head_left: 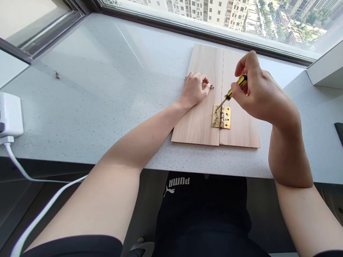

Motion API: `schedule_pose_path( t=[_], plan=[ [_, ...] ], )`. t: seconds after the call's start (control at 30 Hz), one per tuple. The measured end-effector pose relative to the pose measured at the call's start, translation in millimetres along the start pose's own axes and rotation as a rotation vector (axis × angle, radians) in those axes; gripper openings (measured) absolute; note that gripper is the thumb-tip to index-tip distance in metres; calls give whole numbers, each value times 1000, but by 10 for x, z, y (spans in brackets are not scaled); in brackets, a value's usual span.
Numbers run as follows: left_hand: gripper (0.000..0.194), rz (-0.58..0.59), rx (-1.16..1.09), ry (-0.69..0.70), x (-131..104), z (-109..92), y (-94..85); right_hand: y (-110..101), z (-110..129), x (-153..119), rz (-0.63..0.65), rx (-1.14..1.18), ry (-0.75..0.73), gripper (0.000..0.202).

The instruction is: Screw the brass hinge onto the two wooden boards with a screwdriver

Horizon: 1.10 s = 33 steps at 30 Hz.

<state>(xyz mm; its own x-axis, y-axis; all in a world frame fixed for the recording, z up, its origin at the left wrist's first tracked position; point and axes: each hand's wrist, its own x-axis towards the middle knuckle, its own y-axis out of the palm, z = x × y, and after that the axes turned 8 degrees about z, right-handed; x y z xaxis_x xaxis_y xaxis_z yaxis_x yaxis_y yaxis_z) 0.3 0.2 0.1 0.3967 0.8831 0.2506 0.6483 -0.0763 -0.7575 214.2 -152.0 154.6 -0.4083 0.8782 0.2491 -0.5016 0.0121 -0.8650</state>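
Note:
My right hand (264, 85) grips a yellow-and-black screwdriver (242, 82), its shaft slanting down to the left. The tip meets the left leaf of a brass hinge (226, 117), which lies spread across the seam of two pale wooden boards. Curled on the left board (198, 121), my left hand (197, 86) has its fingers drawn together. Small dark bits that look like screws (212, 86) show right at its fingertips; whether they are pinched or just lie there is hidden. The right leaf has dark screw holes. Part of the right board (241, 134) is under my right hand.
The boards rest on a speckled white counter (128, 107) by a window. A small brown screw-like piece (57, 75) lies far left. At the left edge are a white power adapter (11, 114) and its cable (20, 167). A dark object (339, 132) sits far right.

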Motion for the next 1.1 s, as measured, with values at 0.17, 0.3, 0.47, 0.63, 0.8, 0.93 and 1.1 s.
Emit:
schedule_pose_path(
  t=[0.17,0.3,0.47,0.63,0.8,0.93,1.1],
  plan=[
    [5,-6,-5,12,-3,5,1,55,33,44,-94,-29,27,35],
    [6,-23,-5,7,-5,2,9,86,66,84,-139,-38,114,43],
    [5,-19,6,9,-6,-8,13,22,92,40,-49,7,47,31],
    [7,0,11,14,-3,-8,5,54,78,5,-14,18,-8,29],
    [6,-10,5,15,-6,4,0,146,77,68,-104,-20,70,35],
    [3,5,-8,1,-5,-6,-6,160,93,94,-90,-5,36,27],
    [4,14,-21,-15,-11,-38,-17,147,142,98,-57,0,-5,17]
  ],
)
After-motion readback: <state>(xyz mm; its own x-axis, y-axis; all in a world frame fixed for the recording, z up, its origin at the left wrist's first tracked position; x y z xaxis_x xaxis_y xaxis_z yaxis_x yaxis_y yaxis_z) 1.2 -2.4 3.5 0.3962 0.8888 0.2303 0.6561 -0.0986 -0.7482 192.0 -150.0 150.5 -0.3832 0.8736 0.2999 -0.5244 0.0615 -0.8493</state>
